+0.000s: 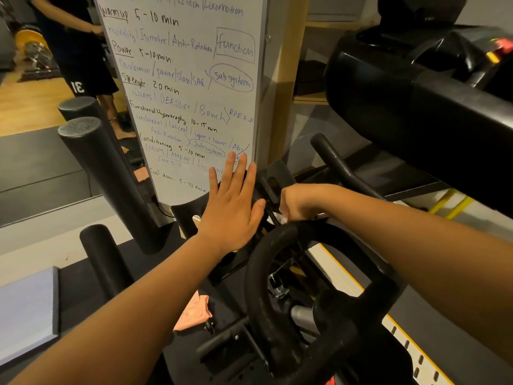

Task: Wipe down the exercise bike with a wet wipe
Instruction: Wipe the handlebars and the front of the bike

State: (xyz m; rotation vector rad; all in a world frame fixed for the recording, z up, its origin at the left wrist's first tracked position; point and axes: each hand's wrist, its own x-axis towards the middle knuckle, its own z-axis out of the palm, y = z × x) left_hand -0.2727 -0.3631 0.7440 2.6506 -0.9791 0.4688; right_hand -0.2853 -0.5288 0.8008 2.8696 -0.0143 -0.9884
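— How far along are you with the bike?

— Early to middle, I'd judge. My right hand (299, 204) is curled tight around the wet wipe (283, 218). Only a white scrap of it shows under my knuckles, pressed into the joint at the top of the handlebar (258, 262).

— And the other hand?

— My left hand (233, 207) is flat, with the fingers straight and close together. The palm rests against the black holder (188, 215) just left of my right fist. It grips nothing, and I take it to be bracing the exercise bike (341, 315) while I scrub.

— What's already clean?

— I can't tell. Nothing looks wet, and the black loop right below my right fist is dull and scuffed.

— So what's left?

— By my reckoning, most of it: that loop under my wrists, the long black grip (111, 176) out past my left forearm, and the frame and metal parts down between my arms. I can't pick out the seat from here.

— That pink thing?

— It's something pink and crumpled (194, 312) on the floor under my left forearm. I can't say what it is. The whiteboard (188, 79) beyond my left fingertips isn't part of the job.
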